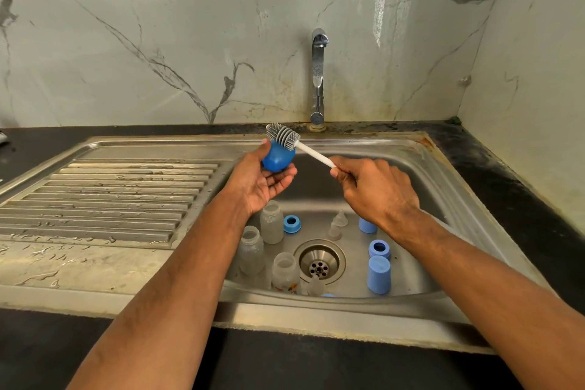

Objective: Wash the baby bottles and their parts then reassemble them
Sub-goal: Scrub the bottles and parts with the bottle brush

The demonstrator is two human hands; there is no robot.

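While my left hand (262, 180) cups the blue cap (278, 159), my right hand (376, 187) grips the brush (283, 135) rubbing its top

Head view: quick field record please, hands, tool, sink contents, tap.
left hand: holds blue cap over the basin
right hand: grips white handle of bottle brush
brush contact: grey bristles at the cap's top edge
sink: three clear bottles, upright, left of drain
blue parts: ring, more caps right of drain
teats: clear, one behind drain
tap: no water visible
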